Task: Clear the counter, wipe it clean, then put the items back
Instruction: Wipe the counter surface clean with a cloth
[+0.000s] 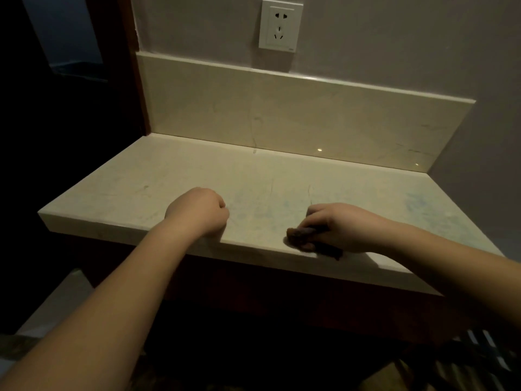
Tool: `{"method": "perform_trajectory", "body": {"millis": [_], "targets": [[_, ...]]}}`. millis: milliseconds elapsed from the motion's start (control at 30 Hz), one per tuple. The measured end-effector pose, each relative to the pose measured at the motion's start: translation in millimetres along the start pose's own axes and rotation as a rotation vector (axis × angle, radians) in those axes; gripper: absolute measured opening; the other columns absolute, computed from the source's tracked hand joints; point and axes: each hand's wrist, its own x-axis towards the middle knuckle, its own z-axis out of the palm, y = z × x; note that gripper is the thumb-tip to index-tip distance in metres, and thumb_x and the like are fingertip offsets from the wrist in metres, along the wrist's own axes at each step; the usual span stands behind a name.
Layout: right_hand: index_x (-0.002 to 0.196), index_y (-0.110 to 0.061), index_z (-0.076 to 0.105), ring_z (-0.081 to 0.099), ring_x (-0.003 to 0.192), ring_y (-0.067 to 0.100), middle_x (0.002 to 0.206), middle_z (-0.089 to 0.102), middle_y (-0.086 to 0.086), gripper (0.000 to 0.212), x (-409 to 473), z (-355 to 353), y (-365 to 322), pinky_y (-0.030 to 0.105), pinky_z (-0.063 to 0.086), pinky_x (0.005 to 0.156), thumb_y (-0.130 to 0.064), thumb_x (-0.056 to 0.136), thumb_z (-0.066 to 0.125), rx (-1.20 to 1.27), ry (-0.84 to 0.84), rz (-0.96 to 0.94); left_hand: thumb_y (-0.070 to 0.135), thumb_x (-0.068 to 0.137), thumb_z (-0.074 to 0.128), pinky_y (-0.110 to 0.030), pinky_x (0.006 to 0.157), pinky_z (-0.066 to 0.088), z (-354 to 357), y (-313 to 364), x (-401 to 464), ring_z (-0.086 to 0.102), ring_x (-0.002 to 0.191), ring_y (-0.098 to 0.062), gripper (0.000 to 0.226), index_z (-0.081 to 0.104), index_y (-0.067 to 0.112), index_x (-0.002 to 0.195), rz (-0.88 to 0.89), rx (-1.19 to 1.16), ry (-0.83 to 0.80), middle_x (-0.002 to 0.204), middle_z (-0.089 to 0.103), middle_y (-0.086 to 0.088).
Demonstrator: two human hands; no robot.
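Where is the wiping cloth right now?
In the head view, the dark cloth is bunched under the right hand, at the front edge of the counter, right of the left hand.

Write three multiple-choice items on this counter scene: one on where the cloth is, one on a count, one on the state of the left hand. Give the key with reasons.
1. Where is the cloth?
A. by the backsplash
B. at the counter's front edge, under the right hand
C. on the floor

2. How many wall sockets show?
A. one
B. two
C. three

3. How is the left hand?
A. flat and spread
B. gripping the cloth
C. curled into a fist, holding nothing

Key: B, as the right hand grips the cloth at the front edge of the counter; A, as a single wall socket sits above the backsplash; C, as the left hand rests fisted on the counter.
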Motion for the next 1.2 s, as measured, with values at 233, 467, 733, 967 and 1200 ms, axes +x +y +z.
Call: {"method": "perform_trajectory", "body": {"millis": [233, 467, 733, 967, 1200], "targets": [[0.119, -0.023, 0.066, 0.055, 0.095, 0.019, 0.104, 0.057, -0.004, 0.028, 37.0, 2.1, 20.2, 0.030, 0.042, 0.076, -0.033, 0.094, 0.055, 0.023, 0.154, 0.084, 0.037, 0.094, 0.042, -0.029, 0.064, 0.050, -2.7, 22.7, -3.3, 0.058, 0.072, -0.020, 0.036, 0.065, 0.017, 0.075, -0.074, 0.121, -0.022, 0.076, 0.061, -0.002], [0.111, -0.036, 0.067, 0.054, 0.081, 0.005, 0.096, 0.055, -0.012, 0.026, -29.7, 5.2, 15.0, 0.022, 0.043, 0.068, -0.045, 0.091, 0.054, 0.067, 0.038, -0.075, 0.043, 0.096, 0.042, -0.037, 0.081, 0.050, -0.9, 42.7, -3.7, 0.053, 0.095, -0.021, 0.034, 0.063, 0.018, 0.107, -0.046, 0.193, 0.009, 0.106, 0.057, -0.002], [0.113, -0.023, 0.067, 0.055, 0.099, 0.024, 0.104, 0.057, 0.001, 0.025, 66.1, -2.3, 78.2, 0.029, 0.035, 0.072, -0.028, 0.092, 0.054, 0.006, 0.213, 0.174, 0.043, 0.095, 0.047, -0.040, 0.091, 0.049, 9.3, 90.0, 15.7, 0.048, 0.106, -0.020, 0.033, 0.060, 0.020, 0.116, 0.053, 0.122, -0.004, 0.121, 0.054, 0.000], [0.115, -0.028, 0.066, 0.052, 0.090, 0.011, 0.099, 0.055, -0.009, 0.025, 41.0, -4.9, 72.8, 0.029, 0.044, 0.076, -0.033, 0.093, 0.056, 0.070, 0.119, 0.061, 0.046, 0.097, 0.042, -0.042, 0.088, 0.051, 10.8, 102.2, 30.4, 0.053, 0.095, -0.021, 0.034, 0.058, 0.019, 0.109, 0.044, 0.188, -0.114, 0.099, 0.051, 0.000], [0.113, -0.026, 0.067, 0.054, 0.091, 0.013, 0.104, 0.058, -0.007, 0.024, 32.1, -8.2, 70.3, 0.031, 0.046, 0.078, -0.033, 0.092, 0.057, 0.051, 0.057, 0.001, 0.051, 0.096, 0.041, -0.039, 0.082, 0.052, 10.8, 99.8, 36.6, 0.055, 0.092, -0.020, 0.035, 0.059, 0.021, 0.102, 0.061, 0.257, -0.122, 0.095, 0.053, 0.002]]}}
